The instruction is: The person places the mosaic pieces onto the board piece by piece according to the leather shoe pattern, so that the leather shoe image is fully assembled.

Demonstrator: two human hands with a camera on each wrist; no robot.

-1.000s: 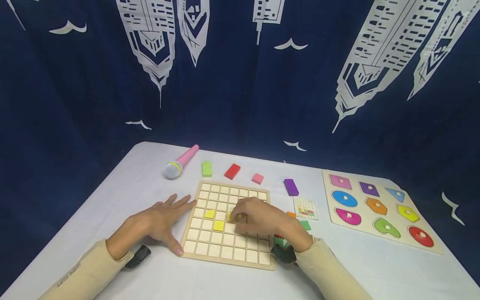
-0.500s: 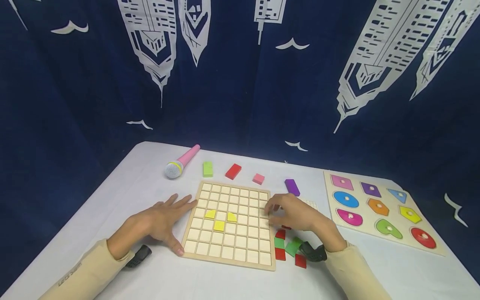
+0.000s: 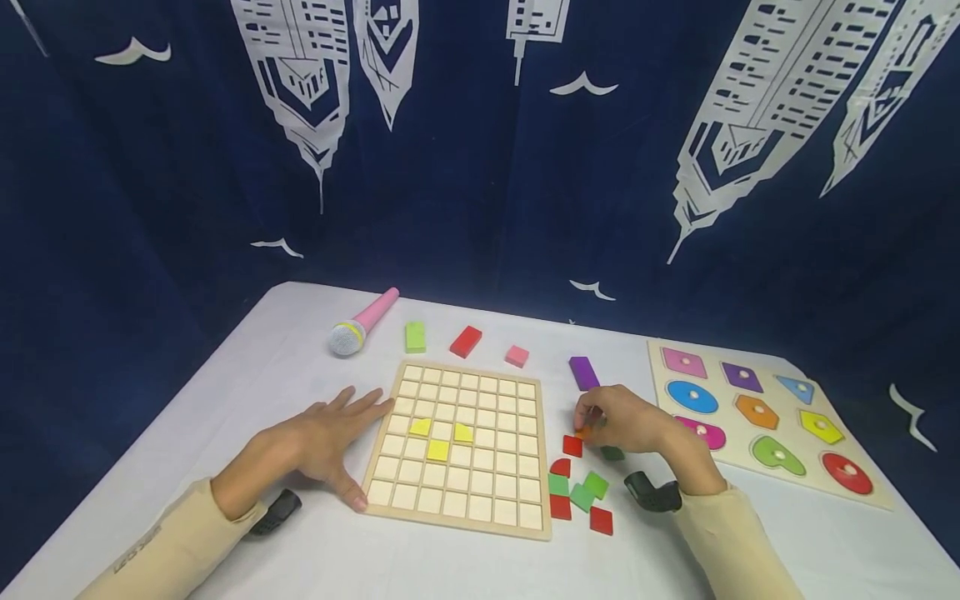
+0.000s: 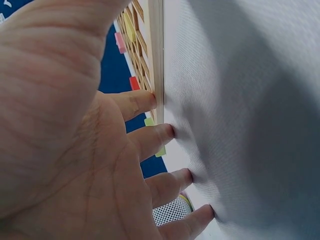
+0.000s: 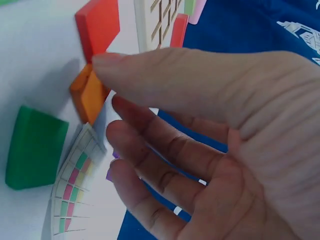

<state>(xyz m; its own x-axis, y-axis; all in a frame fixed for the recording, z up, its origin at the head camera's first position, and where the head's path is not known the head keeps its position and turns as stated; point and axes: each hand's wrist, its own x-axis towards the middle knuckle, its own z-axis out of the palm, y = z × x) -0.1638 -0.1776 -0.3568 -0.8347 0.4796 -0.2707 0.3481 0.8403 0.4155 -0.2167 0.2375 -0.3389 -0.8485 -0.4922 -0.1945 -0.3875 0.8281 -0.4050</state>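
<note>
In the head view, my left hand [image 3: 318,450] lies spread beside the wooden grid board [image 3: 450,521]. Its fingertips touch the board's left edge, and the left wrist view shows straight fingers [image 4: 150,140] against frame and cloth. Three yellow tiles sit in the grid, one of them a square tile [image 3: 438,451]. Right of the board, my right hand [image 3: 618,419] reaches over an orange tile [image 5: 89,97]. The thumb tip meets that tile's edge; the other fingers are loosely bent, with a gap visible between thumb and index. A red tile [image 5: 97,27] and green tile [image 5: 35,147] flank it.
Several red and green tiles, including a red square [image 3: 601,521], lie right of the board. A pattern card [image 5: 75,185] is near my right hand. Behind stand a pink microphone [image 3: 363,322] and coloured blocks, one purple [image 3: 583,373]. A shape puzzle [image 3: 765,392] lies far right.
My right hand has moved from over the grid, past the board's right edge, to the orange tile. A yellow tile it covered is now visible in the grid. My left hand stays put.
</note>
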